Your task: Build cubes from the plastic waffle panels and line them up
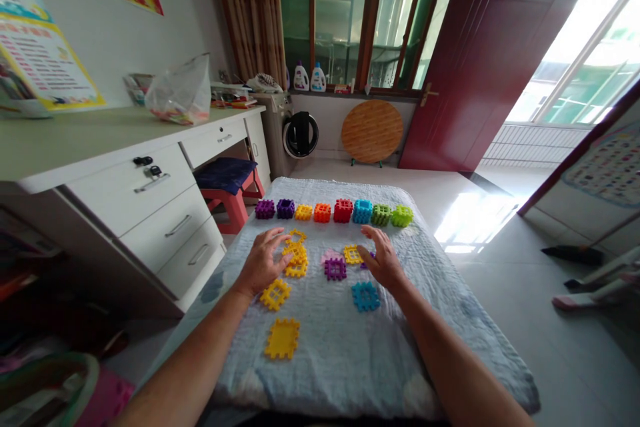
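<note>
Currently both hands are held low over the far half of a counter [320, 353] covered with a pale blue quilted cloth. Toothed plastic pieces, mostly square, are laid out between and below the hands.

Left side: a loose pile of overlapping yellow toothed frames [299, 252] is found just right of the left hand [265, 259], at the fingertips. The pile is strung out along a line running away from the body; it is approached side-on, from the left. The fingers are set wide, with the thumb parted from the index finger; whether the pile is actually touched cannot be told.

Right side: a single yellow square window frame [353, 254] is placed just left of the thumb of the right hand [385, 259]. The fingers are arched forward, well parted from the thumb, and nothing is seen gripped; contact at the frame's edge cannot be judged. A small purple piece [364, 261] is partly covered by this hand. No long axis is offered by the near-square frame.

Between the hands, a purple square lattice piece [335, 269] is noted, nearer the right hand. A blue square frame [366, 296] lies on the body side of that hand. Below the left hand, a yellow window frame [275, 294] is turned askew, with a solid yellow plate [283, 338] nearer the body. Beyond both hands, eight coloured blocks [343, 211] are ranged crosswise.
</note>
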### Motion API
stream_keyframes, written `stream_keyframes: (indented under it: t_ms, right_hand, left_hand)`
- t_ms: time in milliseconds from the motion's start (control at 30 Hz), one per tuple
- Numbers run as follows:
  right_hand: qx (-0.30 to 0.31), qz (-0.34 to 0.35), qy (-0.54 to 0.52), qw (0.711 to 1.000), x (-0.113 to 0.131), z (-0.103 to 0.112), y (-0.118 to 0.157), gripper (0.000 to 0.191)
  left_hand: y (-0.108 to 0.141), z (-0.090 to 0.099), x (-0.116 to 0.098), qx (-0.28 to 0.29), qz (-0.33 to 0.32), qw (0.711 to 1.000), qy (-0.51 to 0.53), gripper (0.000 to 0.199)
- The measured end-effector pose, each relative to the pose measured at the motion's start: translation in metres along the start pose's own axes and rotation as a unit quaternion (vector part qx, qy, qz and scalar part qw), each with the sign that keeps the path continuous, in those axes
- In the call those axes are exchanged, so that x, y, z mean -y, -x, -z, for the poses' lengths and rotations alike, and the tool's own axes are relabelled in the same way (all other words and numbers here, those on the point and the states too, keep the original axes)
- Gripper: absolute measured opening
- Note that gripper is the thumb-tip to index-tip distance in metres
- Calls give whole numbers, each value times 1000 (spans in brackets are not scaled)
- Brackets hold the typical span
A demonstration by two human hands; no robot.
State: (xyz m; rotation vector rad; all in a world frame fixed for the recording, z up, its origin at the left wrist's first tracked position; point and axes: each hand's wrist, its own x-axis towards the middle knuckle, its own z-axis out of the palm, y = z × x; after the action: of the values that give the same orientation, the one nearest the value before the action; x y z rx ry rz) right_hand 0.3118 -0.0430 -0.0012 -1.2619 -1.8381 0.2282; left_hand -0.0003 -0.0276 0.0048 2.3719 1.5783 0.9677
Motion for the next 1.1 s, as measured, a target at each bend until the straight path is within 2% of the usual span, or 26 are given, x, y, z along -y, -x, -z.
stream_keyframes:
  t_ms: [67,200,267,333,433,567,733,833,900,967,1100]
  right_hand:
    - [-24,-36,-2,999,-15,8,-2,32]
    - [-40,-95,3,995,-41,17,-3,28]
    - [-52,-112,6,992,-49,18,-3,28]
    - [-61,-122,7,991,-53,18,-2,29]
    - [-59,-129,9,990,-53,17,-1,30]
    - [-43,-125,16,991,-50,14,0,28]
    - [-28,-123,14,992,-48,11,0,29]
    - [-27,-128,15,991,-47,13,1,29]
    - [-29,-129,15,991,-47,13,1,28]
    - [-29,-127,14,991,-47,13,2,28]
    - [-27,-122,11,992,-45,11,3,27]
  left_hand:
    - [-3,1,-17,32,-47,998,-1,34]
    - [-11,-9,-59,179,-135,975,11,44]
    - [-16,-18,-76,223,-153,963,2,52]
    - [-21,-28,-85,247,-142,958,-23,55]
    - [-29,-38,-86,280,-116,952,-54,53]
    - [-38,-42,-80,301,-117,945,-56,44]
    - [-41,-39,-85,304,-127,942,-67,44]
    - [-39,-29,-88,284,-139,947,-63,44]
    - [-40,-15,-82,262,-143,953,-46,45]
    - [-44,2,-66,234,-137,962,-29,45]
    - [-63,40,-1,153,-84,984,-21,45]
